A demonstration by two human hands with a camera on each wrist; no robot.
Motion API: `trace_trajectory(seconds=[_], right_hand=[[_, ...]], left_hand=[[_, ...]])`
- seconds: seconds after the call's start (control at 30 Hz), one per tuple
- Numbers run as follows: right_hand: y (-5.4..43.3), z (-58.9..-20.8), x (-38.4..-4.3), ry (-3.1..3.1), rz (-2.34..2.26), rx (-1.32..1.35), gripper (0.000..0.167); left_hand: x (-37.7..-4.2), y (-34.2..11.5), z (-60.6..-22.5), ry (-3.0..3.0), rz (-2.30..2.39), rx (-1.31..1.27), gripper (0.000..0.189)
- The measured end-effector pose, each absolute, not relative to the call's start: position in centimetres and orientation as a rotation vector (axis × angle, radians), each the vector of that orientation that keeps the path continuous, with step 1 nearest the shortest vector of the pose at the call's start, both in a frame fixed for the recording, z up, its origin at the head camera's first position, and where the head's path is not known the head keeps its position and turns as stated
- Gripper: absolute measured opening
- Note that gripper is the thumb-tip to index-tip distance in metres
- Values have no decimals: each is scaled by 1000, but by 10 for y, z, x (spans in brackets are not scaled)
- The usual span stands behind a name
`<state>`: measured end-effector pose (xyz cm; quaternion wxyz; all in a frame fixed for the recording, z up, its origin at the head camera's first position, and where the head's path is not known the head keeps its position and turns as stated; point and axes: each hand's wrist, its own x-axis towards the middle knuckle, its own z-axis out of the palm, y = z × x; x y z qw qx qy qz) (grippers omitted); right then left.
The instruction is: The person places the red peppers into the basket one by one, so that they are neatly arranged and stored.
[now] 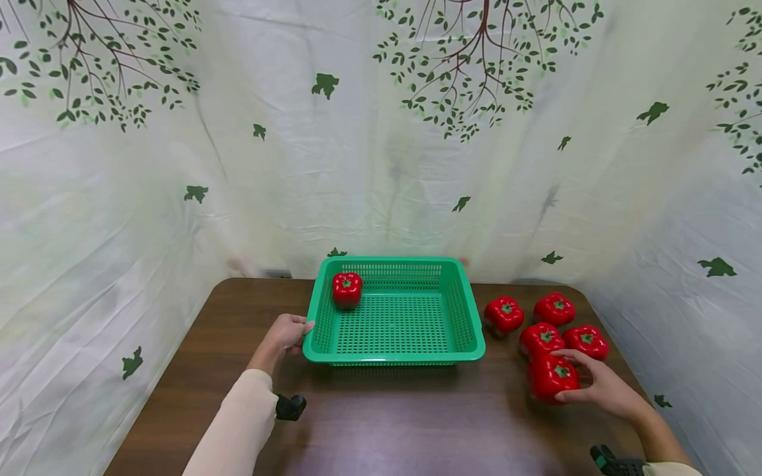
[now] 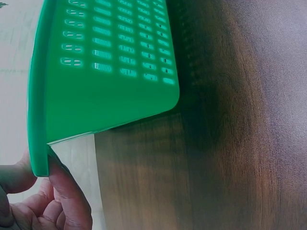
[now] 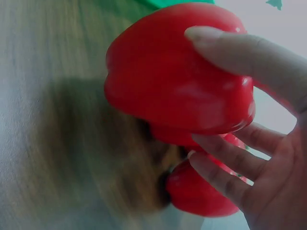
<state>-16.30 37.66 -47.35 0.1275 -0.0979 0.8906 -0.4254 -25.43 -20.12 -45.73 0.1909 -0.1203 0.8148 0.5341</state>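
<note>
A pale cloth (image 1: 387,198) printed with leafy branches hangs behind and beside a brown wooden worktop (image 1: 387,416). A green basket (image 1: 393,357) with slotted walls sits near the worktop's far edge. A cream sleeve (image 1: 235,423) covers the left arm. The left hand (image 1: 288,332) pinches the basket's rim at its left side, thumb and fingers on either side of it. The right hand (image 1: 601,382) curls thumb and fingers round a red pepper (image 1: 553,378), to the right of the basket and outside it. Four more peppers (image 1: 504,315) stand on the worktop just beyond, right of the basket; another pepper (image 1: 347,291) sits inside, toward the far left corner.
</note>
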Motion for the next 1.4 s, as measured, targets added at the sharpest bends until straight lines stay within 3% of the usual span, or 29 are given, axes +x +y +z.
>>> trace_trajectory(seconds=[1.4], right_hand=[[335, -422, -204, 2819, -1184, -347, 71]], left_hand=[[-256, -203, -463, 2296, 1518, -342, 40]])
